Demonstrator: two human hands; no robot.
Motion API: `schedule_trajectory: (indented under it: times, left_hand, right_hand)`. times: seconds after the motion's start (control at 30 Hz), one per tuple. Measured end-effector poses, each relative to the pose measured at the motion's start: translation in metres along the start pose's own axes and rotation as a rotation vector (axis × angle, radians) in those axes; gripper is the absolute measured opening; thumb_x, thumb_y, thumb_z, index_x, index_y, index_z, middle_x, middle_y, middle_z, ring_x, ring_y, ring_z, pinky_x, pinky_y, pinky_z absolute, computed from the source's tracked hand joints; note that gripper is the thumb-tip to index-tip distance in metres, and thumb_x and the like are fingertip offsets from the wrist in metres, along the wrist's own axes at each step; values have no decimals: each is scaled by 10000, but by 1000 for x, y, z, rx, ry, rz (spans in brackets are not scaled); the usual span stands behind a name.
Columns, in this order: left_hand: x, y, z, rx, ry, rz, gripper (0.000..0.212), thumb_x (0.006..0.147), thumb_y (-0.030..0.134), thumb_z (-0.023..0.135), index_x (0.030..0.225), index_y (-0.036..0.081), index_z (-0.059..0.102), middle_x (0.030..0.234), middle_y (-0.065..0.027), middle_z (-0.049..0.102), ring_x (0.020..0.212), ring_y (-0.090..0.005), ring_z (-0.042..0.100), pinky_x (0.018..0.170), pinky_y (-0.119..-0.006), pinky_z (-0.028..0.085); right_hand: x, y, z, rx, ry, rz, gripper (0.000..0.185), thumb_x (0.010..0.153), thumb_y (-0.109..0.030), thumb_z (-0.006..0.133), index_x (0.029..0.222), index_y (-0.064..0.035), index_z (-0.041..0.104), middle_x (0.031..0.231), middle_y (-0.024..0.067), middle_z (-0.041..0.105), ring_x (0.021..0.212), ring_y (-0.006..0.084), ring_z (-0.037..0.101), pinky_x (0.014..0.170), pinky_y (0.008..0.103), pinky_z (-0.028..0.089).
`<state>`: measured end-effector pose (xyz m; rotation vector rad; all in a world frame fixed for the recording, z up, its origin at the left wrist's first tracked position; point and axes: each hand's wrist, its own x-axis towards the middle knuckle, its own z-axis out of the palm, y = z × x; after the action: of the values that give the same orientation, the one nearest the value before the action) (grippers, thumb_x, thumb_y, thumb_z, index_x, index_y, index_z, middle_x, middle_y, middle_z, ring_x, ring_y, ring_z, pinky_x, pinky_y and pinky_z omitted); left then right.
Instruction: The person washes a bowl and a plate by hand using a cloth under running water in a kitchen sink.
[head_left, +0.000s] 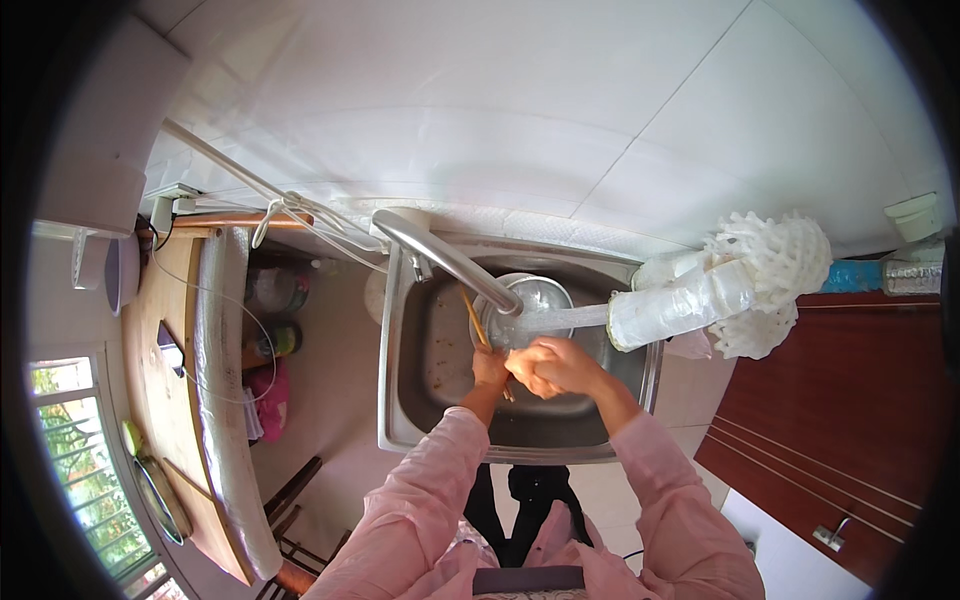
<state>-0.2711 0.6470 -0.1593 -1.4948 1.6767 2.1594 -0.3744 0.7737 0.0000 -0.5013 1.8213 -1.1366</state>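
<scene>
In the head view, my left hand (491, 365) is closed around thin wooden sticks that look like chopsticks (477, 321); their ends stick out above and below it. Close beside it, my right hand (555, 367) has its fingers curled at the near side of a round metal pot (559, 294). Whether the right hand grips anything is hidden. The pot sits in a stainless steel sink (442, 390) below a curved metal faucet (450, 262). What looks like a stream of water (566, 318) runs between a plastic-wrapped pipe (675, 304) and the pot.
White foam netting (772, 255) covers part of the pipe at right. Loose white cables (289, 204) hang behind the sink. A wooden table (169, 300) at left carries a phone (171, 349). A dark red panel (832, 405) lies at right.
</scene>
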Motion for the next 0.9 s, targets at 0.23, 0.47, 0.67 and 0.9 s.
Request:
schedule_trajectory:
  times: [0.23, 0.47, 0.67, 0.9]
  left_hand:
    - [-83, 59, 19, -509, -611, -587, 152, 866, 197, 452, 884, 77, 544, 669, -30, 524, 451, -98, 448, 360, -217, 335]
    - [-107, 76, -46, -7, -541, -564, 76, 830, 131, 482, 889, 83, 482, 599, -8, 437, 420, -89, 392, 353, -212, 308]
    - [-97, 79, -62, -274, -690, -221, 245, 850, 290, 486, 945, 70, 535, 648, -8, 523, 434, -87, 413, 373, -216, 303]
    - [-78, 33, -53, -804, -308, -241, 293, 818, 303, 503, 1026, 97, 516, 961, -71, 575, 841, -225, 561, 701, -373, 473]
  right_hand:
    - [-57, -41, 25, -867, 720, -633, 386, 678, -201, 617, 1054, -121, 587, 1203, 184, 439, 1047, 380, 440, 889, 456, 350]
    - [18, -17, -16, 241, 202, -157, 386, 814, -319, 544, 1058, -21, 570, 1078, 170, 535, 986, 241, 518, 840, 350, 414]
    - [43, 41, 20, 735, 76, 196, 352, 861, -311, 497, 1086, -44, 546, 996, 110, 577, 906, 187, 545, 776, 330, 443]
    - [84, 90, 55, -681, 706, -78, 272, 781, -134, 461, 1033, -47, 511, 1125, 226, 455, 972, 359, 497, 803, 457, 391]
